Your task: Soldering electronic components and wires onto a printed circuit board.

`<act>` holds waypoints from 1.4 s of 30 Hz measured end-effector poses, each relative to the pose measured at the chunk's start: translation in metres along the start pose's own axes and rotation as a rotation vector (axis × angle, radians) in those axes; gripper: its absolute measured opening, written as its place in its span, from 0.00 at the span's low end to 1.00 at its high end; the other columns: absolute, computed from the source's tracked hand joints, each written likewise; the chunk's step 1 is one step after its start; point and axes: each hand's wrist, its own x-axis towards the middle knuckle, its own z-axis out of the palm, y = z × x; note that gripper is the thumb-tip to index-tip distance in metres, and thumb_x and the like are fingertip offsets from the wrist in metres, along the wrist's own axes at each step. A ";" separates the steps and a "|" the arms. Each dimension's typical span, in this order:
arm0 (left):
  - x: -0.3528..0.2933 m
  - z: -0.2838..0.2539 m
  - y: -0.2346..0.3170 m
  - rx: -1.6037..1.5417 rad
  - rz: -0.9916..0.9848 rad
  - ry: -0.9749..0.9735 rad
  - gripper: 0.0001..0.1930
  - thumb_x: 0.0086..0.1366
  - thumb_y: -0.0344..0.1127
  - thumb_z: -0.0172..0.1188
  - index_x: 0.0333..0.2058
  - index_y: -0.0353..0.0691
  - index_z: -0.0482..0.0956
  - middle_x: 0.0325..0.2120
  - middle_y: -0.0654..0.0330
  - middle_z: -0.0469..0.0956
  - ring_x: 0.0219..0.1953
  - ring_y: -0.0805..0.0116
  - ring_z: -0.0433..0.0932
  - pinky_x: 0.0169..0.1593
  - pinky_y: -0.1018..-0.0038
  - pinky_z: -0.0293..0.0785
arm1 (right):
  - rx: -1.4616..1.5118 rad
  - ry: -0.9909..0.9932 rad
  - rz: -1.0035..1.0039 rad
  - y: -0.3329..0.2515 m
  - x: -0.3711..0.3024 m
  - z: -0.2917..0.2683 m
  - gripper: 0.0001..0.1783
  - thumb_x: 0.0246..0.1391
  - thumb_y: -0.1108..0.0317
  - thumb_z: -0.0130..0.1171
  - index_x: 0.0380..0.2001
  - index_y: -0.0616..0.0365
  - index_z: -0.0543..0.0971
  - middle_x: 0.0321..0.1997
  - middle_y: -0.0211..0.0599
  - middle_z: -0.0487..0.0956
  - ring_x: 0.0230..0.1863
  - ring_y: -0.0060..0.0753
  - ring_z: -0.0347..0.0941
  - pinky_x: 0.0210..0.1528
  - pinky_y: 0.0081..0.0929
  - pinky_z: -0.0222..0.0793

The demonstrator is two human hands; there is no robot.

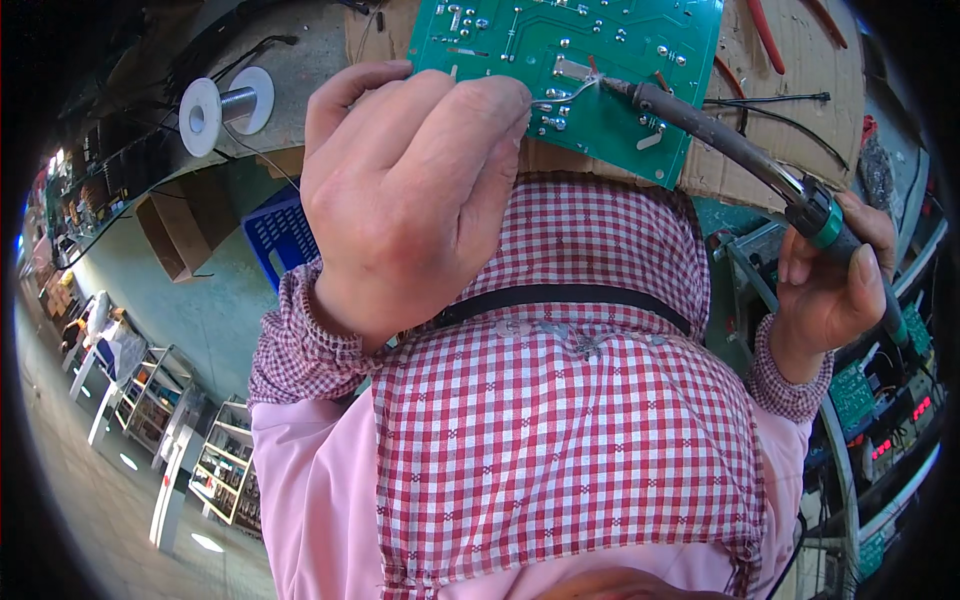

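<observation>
A green circuit board [480, 45] lies solder side up in front of me, with bright solder joints spread over it. My left hand [410, 180] is closed in a pinch over the board's near left part, holding the end of a thin solder wire [565, 98]. The wire's tip meets the tip of a soldering iron [710, 130] at a joint near the board's middle. My right hand [835, 270] grips the iron by its dark handle with the green collar. A wisp of smoke seems to show at the joint.
A white spool of solder [200, 118] stands on the bench to the left, its wire running toward my left hand. Cardboard [830, 110] lies under the board. Black cable ties [780, 100] and red-handled pliers [766, 35] lie to the right. A blue crate [275, 235] sits lower left.
</observation>
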 end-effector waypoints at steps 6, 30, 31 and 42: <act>0.003 0.001 -0.001 -0.003 0.020 -0.009 0.06 0.55 0.25 0.67 0.33 0.36 0.83 0.28 0.57 0.83 0.32 0.63 0.82 0.51 0.64 0.74 | -0.076 0.002 0.002 -0.001 -0.002 -0.004 0.25 0.58 0.59 0.49 0.49 0.71 0.72 0.33 0.52 0.78 0.18 0.25 0.69 0.21 0.21 0.67; 0.012 0.006 0.005 0.018 0.049 -0.057 0.07 0.55 0.24 0.68 0.34 0.36 0.84 0.29 0.58 0.84 0.32 0.64 0.83 0.51 0.63 0.75 | -0.146 -0.033 0.111 -0.009 -0.003 -0.016 0.29 0.55 0.55 0.58 0.49 0.72 0.73 0.39 0.53 0.76 0.21 0.24 0.69 0.23 0.20 0.67; 0.012 0.006 0.005 0.022 0.043 -0.064 0.07 0.55 0.24 0.68 0.34 0.37 0.84 0.29 0.58 0.84 0.32 0.64 0.83 0.50 0.63 0.75 | -0.147 -0.043 0.115 -0.010 -0.003 -0.016 0.29 0.55 0.55 0.58 0.49 0.72 0.73 0.38 0.53 0.76 0.21 0.24 0.69 0.23 0.20 0.67; -0.009 0.002 0.001 -0.129 -0.069 0.105 0.09 0.59 0.25 0.65 0.40 0.37 0.81 0.25 0.63 0.80 0.23 0.68 0.75 0.47 0.63 0.75 | -0.171 -0.038 0.127 -0.013 -0.003 -0.018 0.29 0.57 0.55 0.56 0.50 0.73 0.73 0.35 0.47 0.75 0.21 0.23 0.69 0.23 0.19 0.66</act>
